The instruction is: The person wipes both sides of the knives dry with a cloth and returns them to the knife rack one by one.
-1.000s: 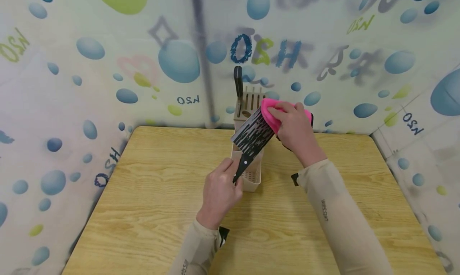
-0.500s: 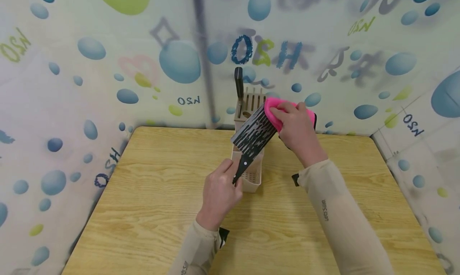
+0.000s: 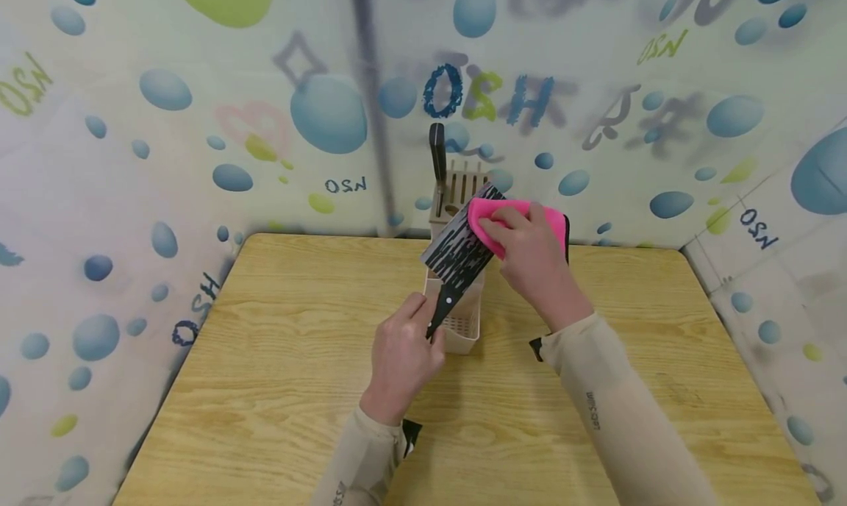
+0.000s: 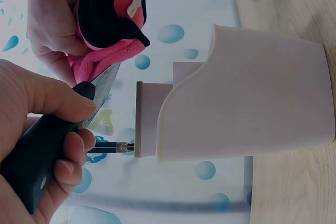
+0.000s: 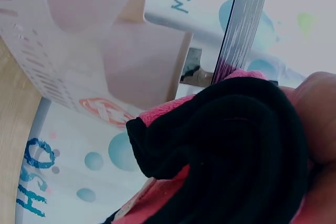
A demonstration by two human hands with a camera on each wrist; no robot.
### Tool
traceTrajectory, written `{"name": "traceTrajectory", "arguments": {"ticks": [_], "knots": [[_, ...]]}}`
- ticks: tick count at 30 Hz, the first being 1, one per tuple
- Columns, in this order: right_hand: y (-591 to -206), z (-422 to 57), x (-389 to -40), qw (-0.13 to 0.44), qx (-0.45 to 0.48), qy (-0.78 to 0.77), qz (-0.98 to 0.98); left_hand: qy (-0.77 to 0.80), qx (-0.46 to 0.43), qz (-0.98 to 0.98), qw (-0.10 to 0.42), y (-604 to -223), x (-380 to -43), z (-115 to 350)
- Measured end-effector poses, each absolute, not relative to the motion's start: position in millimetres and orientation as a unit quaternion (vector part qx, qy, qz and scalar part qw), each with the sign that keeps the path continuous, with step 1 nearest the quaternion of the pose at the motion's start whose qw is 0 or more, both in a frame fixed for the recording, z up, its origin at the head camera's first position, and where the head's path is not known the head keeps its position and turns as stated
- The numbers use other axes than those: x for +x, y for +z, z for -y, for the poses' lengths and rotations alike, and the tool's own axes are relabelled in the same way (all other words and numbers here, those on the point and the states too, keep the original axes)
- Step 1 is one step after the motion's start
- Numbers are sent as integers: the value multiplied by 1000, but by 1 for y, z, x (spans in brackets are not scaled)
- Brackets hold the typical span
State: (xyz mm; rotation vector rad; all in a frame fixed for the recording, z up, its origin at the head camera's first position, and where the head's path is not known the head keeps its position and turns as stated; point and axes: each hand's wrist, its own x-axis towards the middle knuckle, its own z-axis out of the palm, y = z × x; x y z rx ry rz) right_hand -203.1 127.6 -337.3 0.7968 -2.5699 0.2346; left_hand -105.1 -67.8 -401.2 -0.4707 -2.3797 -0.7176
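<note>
My left hand (image 3: 405, 351) grips the black handle (image 4: 39, 153) of a cleaver (image 3: 458, 252), its broad black-and-silver streaked blade tilted up to the right. My right hand (image 3: 536, 259) pinches a pink cloth (image 3: 516, 223) with black edging, folded over the blade around its middle. The blade's far corner shows beyond the cloth in the head view. In the left wrist view the cloth (image 4: 118, 56) wraps the blade from above, hiding most of it. The right wrist view shows the bunched black trim (image 5: 226, 145) close up, with the striped blade (image 5: 244, 24) rising out of it.
Behind the cleaver stands a pale plastic knife holder (image 3: 463, 337) with slots at the back and an open perforated bin in front. A black-handled knife (image 3: 438, 153) stands in its left slot. The wooden table (image 3: 298, 388) meets patterned walls behind and at both sides.
The right hand has slid the cloth down the blade toward the handle, to the left and slightly lower, uncovering the blade's far corner. My left hand and the cleaver stay nearly still.
</note>
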Motion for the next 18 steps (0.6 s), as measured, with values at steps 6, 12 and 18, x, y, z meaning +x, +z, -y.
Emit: {"name": "traceTrajectory", "arguments": {"ticks": [6,12,18], "knots": [[-342,-118,-190,231,311,86,918,-265,-171,902,297,-401,-105,69],[-347,-108,-176,254,336,82,903,-264,-170,903,291,-401,-105,69],[-350,-98,-164,265,356,73,893,-271,-171,902,290,-401,-106,70]]}}
